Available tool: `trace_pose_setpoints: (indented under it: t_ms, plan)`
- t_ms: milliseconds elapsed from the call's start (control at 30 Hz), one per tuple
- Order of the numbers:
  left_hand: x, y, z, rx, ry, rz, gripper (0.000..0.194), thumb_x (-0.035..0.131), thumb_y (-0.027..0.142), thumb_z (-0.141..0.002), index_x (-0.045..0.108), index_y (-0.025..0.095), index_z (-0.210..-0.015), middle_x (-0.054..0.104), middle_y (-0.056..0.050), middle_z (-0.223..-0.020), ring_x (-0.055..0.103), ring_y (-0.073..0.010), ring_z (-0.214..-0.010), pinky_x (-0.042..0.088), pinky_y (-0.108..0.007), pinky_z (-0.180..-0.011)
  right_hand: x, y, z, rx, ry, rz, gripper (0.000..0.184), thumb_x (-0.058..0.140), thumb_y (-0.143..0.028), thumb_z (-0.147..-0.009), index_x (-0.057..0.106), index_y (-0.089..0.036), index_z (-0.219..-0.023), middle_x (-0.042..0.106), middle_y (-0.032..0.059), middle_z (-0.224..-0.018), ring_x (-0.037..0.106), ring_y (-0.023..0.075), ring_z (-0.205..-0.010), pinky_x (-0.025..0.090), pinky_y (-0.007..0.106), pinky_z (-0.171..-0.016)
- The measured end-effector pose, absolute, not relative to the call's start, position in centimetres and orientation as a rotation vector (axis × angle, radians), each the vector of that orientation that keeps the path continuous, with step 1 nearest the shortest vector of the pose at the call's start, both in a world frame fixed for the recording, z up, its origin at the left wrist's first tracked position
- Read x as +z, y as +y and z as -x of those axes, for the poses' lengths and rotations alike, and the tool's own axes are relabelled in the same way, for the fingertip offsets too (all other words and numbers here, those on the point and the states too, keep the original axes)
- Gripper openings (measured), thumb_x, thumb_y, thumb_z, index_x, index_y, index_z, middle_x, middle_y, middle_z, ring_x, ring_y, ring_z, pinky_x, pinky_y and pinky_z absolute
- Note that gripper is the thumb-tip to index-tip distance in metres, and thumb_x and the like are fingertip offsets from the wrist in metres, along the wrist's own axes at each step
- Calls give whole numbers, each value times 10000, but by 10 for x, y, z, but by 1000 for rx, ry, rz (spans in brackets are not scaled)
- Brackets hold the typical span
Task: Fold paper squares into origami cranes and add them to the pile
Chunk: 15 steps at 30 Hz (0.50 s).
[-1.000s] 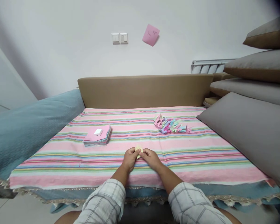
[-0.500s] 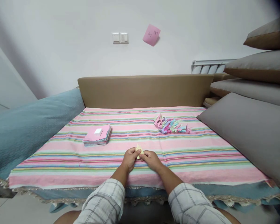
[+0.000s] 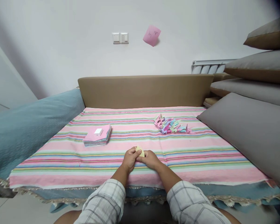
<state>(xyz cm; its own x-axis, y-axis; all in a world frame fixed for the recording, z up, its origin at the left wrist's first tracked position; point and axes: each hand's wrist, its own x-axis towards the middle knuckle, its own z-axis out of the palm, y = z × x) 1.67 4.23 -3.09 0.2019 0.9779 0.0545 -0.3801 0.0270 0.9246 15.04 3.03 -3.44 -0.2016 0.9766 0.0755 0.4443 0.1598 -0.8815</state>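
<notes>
A small piece of folded yellow paper (image 3: 141, 152) is held between my two hands, low over the striped cloth (image 3: 67, 161). My left hand (image 3: 131, 158) grips its left side, thumb on top. Closed on the right side is my right hand (image 3: 149, 158), its thumb reaching under my left thumb. The fingers hide much of the paper, so its exact folds cannot be made out. Farther off to the right lies a heap of folded paper cranes (image 3: 170, 125) in pink, purple, blue and green. To the left sits a stack of coloured paper sheets (image 3: 96, 136) with a white block (image 3: 98, 132) on top.
Grey cushions (image 3: 249, 130) are piled along the right side. A blue-covered armrest (image 3: 37, 124) borders the left, and a brown backrest (image 3: 144, 91) runs along the back. On the wall are switches (image 3: 120, 38) and a pink note (image 3: 151, 35).
The yellow paper has turned and tilted between my fingers, now showing a rounder outline. My right hand has shifted slightly left, with its thumb lower. Everything else lies as before.
</notes>
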Motion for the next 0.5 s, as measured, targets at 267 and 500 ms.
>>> trace_pose_setpoints:
  t_ms: [267,500]
  plan:
    - [-34,44,-16,1205,762,-967,281,801,332,-564,653,107,-646,619,-9,-596,530,-96,-567,413,-231,-592,-33,27,-150,1032,-1720,1335,229,682,-394,-646,627,-178,-699,545,-46,-587,463,101,-568,330,205,-539]
    - [-33,45,-15,1135,756,-983,285,805,323,-565,667,99,-674,640,-23,-601,536,-100,-567,407,-237,-597,-37,29,-163,1224,-1336,1022,408,577,-556,-740,597,-189,-916,526,-24,-695,419,95,-572,365,227,-560]
